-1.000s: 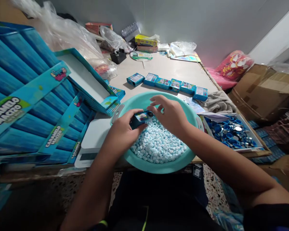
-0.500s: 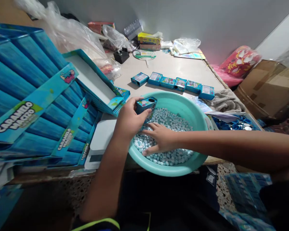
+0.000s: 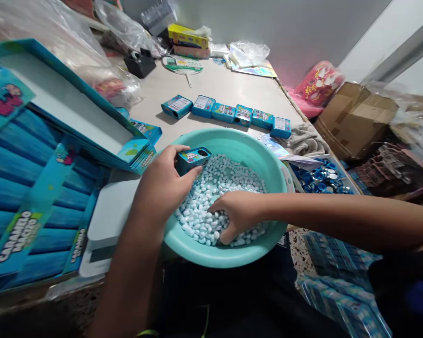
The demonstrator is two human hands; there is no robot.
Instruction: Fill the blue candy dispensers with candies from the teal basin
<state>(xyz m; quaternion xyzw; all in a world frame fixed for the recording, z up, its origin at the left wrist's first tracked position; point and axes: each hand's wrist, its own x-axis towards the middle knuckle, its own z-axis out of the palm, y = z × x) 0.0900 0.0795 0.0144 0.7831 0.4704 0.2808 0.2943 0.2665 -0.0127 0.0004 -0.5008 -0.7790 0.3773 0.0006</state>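
My left hand is closed around a small blue candy box with a dark round hole in its top. It holds the box over the left part of a turquoise plastic basin. Small pale blue and white candies cover much of the basin's bottom. Among them is my right hand, its fingers curled down into the candies and its thumb low. Some candies show between thumb and fingers; how many it grips is hidden.
Several blue candy boxes form a row behind the basin. At left are large blue display cartons and a white scale. Blue caps fill a tray at right, near a grey cloth. A cardboard box stands beyond.
My right hand has gone from spread fingers over the candies to fingers curled into them. My left hand still holds the box. The camera view has shifted rightward.
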